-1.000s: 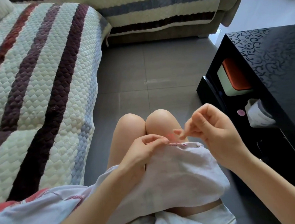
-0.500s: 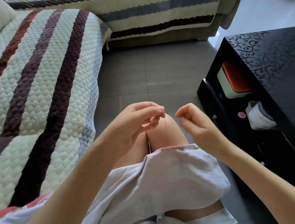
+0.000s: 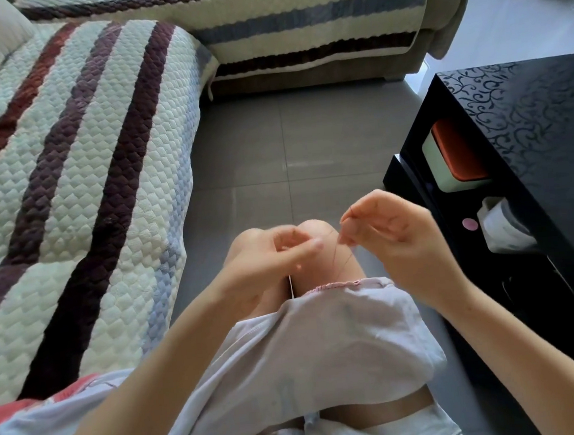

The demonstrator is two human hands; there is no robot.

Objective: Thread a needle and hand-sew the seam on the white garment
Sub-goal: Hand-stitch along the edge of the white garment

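The white garment (image 3: 323,345) lies draped over my thighs, its far edge carrying a pink stitched seam (image 3: 335,285). A thin dark red thread (image 3: 339,264) rises from that seam to my hands, which hover over my knees. My left hand (image 3: 281,255) pinches the thread between thumb and fingertips. My right hand (image 3: 390,240) pinches its upper end at the fingertips, just right of the left hand. The needle is too small to make out. A short white thread (image 3: 290,285) hangs below my left hand.
A quilted striped sofa cover (image 3: 70,186) fills the left and the back. A black patterned table (image 3: 527,150) stands at the right, its shelf holding an orange-topped box (image 3: 456,156) and a white roll (image 3: 502,227). Grey floor tiles (image 3: 290,148) lie between them.
My left hand left the garment's edge and rose to pinch the thread over my knees. My right hand lifted slightly and stays close beside it. The garment has settled flat on my lap.
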